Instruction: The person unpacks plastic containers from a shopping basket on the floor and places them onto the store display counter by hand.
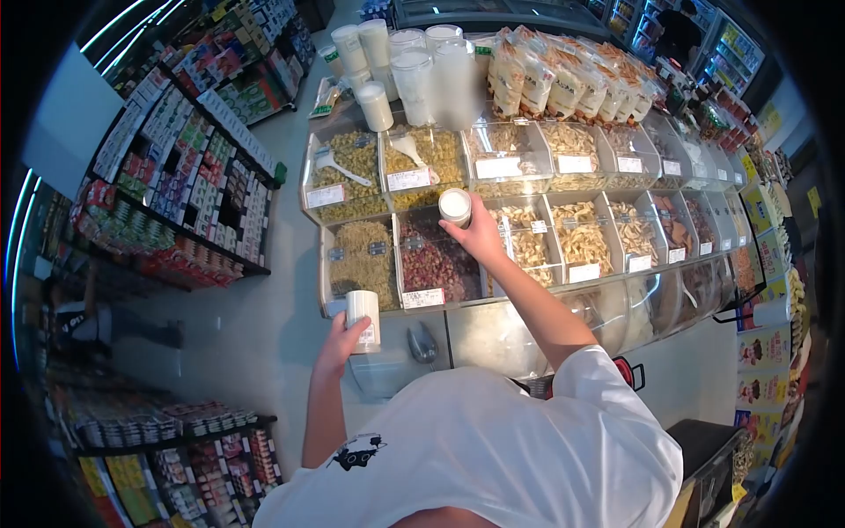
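My left hand is closed around a white cylindrical canister with a small label low on its side. It is in front of the lower-left bin of dried herbs. My right hand grips a second white canister, seen from its round top. That one is above the bin of dark red dried buds, near the bin of yellow-green dried flowers. What both canisters contain cannot be made out.
More white canisters stand at the back of the display beside bagged goods. White scoops lie over the upper-left bins. Bins of dried slices extend right. Stocked shelves line the left. A person is at the far right.
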{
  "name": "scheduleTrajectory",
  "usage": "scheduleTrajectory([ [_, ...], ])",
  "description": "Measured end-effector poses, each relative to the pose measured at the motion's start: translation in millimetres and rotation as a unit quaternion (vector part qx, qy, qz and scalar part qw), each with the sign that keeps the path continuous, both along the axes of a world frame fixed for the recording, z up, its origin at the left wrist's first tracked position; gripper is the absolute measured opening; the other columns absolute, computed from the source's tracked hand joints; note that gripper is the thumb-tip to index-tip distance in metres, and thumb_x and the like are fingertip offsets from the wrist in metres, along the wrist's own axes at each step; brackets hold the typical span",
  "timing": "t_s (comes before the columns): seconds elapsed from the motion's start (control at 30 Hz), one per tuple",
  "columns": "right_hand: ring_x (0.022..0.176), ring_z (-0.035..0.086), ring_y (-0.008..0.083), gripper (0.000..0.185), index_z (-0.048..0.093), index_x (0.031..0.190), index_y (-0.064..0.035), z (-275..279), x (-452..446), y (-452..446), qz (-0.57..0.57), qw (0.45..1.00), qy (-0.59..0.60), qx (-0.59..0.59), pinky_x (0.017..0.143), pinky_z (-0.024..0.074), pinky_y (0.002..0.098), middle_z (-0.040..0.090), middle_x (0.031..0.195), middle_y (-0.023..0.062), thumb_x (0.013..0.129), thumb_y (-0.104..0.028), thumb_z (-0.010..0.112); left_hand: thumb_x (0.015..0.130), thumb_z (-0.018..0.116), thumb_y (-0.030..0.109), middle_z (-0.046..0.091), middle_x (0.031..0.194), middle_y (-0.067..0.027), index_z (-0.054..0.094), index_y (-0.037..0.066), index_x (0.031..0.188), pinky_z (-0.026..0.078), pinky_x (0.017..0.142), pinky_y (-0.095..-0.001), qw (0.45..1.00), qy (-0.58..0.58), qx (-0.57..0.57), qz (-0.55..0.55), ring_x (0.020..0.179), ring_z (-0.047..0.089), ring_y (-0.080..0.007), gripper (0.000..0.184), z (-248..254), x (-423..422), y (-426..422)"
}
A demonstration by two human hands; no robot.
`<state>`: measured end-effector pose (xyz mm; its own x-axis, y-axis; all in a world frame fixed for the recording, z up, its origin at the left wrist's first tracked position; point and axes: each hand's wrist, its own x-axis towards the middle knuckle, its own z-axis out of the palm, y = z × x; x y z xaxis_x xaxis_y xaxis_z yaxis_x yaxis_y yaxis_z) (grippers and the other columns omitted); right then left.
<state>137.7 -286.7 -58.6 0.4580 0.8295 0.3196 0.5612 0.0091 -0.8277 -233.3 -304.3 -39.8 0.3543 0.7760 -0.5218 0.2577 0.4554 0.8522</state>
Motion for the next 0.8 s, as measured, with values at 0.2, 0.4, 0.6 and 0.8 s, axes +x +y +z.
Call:
scheduleTrajectory([
  [0.2, 0.112, 0.063, 0.0417, 0.074, 0.049, 0.134, -0.005, -30, 7, 25, -0.001, 0.999, 0.023, 0.029, 0.095, 0.051, 0.0456, 0.065, 0.12, 0.0227, 0.075, -0.031, 0.086, 0.089, 0.077, 0.022, 0.064, 0.114, -0.0137, 0.044, -0.001, 0.137, 0.053, 0.082, -0.0327, 0.994, 0.062, 0.083, 0.037, 0.101, 0.064, -0.0191, 0.063, 20, 13, 34],
  [0.4, 0.115, 0.06, 0.0407, 0.072, 0.05, 0.134, -0.0034, -28, 5, 22, 0.013, 0.998, -0.023, 0.064, 0.098, 0.0492, 0.0454, 0.064, 0.122, 0.0213, 0.073, -0.021, 0.086, 0.085, 0.076, 0.021, 0.063, 0.109, -0.0102, 0.047, -0.001, 0.126, 0.05, 0.086, -0.0312, 0.985, 0.041, 0.168, -0.028, 0.1, 0.06, -0.0163, 0.055, 87, 8, 138],
  [0.6, 0.113, 0.06, 0.0412, 0.069, 0.052, 0.131, -0.0038, -20, 4, 23, 0.001, 0.998, -0.024, 0.052, 0.097, 0.0487, 0.0463, 0.064, 0.119, 0.0209, 0.072, -0.02, 0.085, 0.081, 0.075, 0.021, 0.06, 0.105, -0.0051, 0.054, 0.006, 0.125, 0.044, 0.087, -0.0285, 0.934, 0.062, 0.333, -0.11, 0.094, 0.057, -0.0148, 0.051, 202, 82, 231],
  [0.8, 0.107, 0.061, 0.0418, 0.059, 0.058, 0.122, -0.0043, -21, 3, 24, -0.005, 0.999, -0.021, 0.046, 0.091, 0.0503, 0.0469, 0.065, 0.112, 0.0199, 0.071, -0.019, 0.084, 0.072, 0.085, 0.039, 0.065, 0.123, -0.0219, 0.053, 0.0, 0.134, 0.051, 0.096, -0.0383, 0.773, 0.173, 0.61, -0.023, 0.112, 0.065, -0.0327, 0.08, 244, 196, 307],
])
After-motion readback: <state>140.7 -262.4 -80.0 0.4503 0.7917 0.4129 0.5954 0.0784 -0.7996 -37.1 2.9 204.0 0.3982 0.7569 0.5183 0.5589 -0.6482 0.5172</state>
